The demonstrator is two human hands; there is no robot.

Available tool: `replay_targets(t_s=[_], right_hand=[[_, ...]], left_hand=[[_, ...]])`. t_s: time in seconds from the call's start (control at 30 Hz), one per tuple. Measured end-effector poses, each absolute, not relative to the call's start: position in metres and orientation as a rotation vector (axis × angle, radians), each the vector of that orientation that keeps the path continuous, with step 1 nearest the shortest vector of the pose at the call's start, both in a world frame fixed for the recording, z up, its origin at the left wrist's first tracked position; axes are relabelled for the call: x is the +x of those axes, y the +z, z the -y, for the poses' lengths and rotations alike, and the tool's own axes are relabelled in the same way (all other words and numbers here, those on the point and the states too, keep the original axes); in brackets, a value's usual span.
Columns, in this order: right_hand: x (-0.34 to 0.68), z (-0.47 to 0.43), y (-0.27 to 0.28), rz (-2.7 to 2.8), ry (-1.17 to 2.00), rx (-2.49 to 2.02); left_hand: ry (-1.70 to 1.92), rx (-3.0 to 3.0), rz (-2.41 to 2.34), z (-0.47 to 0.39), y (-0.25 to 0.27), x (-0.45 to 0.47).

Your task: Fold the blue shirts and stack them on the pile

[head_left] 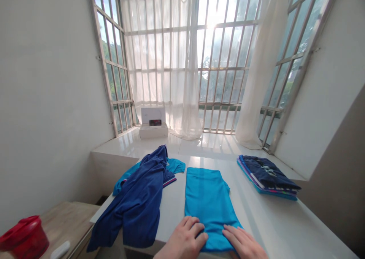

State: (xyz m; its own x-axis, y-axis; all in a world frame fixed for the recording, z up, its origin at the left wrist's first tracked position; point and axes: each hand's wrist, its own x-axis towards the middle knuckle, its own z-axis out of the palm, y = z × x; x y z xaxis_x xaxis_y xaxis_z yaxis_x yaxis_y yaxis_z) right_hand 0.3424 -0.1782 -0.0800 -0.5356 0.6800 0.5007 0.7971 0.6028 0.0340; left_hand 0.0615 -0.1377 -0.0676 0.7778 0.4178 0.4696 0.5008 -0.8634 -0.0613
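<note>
A bright blue shirt [209, 202], folded into a long narrow panel, lies flat on the white tabletop with its near end toward me. My left hand [186, 236] rests on the near left corner of the cloth, fingers slightly bent and thumb out to the side. On the near right corner lies my right hand [242, 242], its fingers stretched over the fabric and its thumb out of sight. Small wrinkles run across the cloth between both hands. To the left, a dark blue polo shirt [139, 198] is heaped loosely over another bright blue garment [178, 165].
A neat stack of folded clothes [268, 175] sits on the right of the white table [199, 162]. An open white box [154, 131] stands on the sill by the curtains [182, 80]. At lower left, a red bucket [28, 238] is on a wooden surface [65, 217].
</note>
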Motion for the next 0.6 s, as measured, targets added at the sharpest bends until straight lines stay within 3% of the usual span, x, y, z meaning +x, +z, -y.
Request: replay_targets(t_s=[0.17, 0.37, 0.6], right_hand=[[0.325, 0.129, -0.053, 2.266, -0.109, -1.517], [0.317, 0.062, -0.035, 2.245, -0.017, -1.535], [0.329, 0.044, -0.045, 2.211, 0.017, -1.451]], left_hand=[[-0.454, -2.962, 0.9, 0.094, -0.025, 0.071], [-0.192, -3.043, 1.029, 0.014, -0.005, 0.08], [-0.573, -3.229, 1.009, -0.015, -0.022, 0.064]])
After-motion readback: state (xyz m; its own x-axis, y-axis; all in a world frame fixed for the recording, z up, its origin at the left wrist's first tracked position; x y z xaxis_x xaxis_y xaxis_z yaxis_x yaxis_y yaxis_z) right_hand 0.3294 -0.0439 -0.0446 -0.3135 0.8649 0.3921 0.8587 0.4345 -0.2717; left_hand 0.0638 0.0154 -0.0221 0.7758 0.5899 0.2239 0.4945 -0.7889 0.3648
